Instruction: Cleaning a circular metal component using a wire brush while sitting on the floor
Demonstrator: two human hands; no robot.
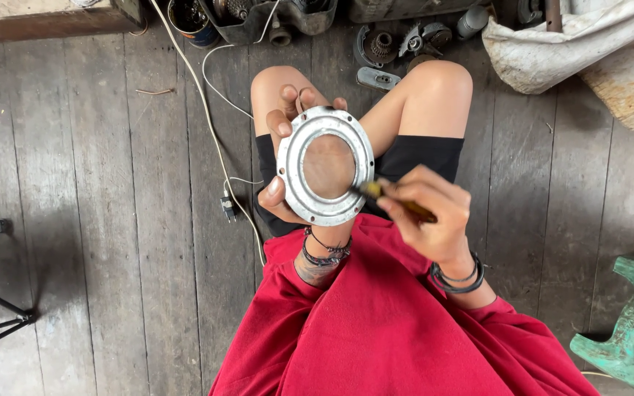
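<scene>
Grey floorboards below my knees — my left hand (288, 165) pinches the round silver metal flange ring (326, 166) by its rim; my right hand (431, 216) grips a yellow-handled tool (394, 200) at its four o'clock edge — a slip could gouge my palm.

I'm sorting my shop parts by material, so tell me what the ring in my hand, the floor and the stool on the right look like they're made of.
The ring looks like bare metal, perhaps aluminium or steel: dull silver-grey, scuffed, with small bolt holes around its flange. The floor is weathered grey wooden planks, with visible grain and gaps between boards. The stool has a worn green painted finish; the material beneath is unclear.
</scene>
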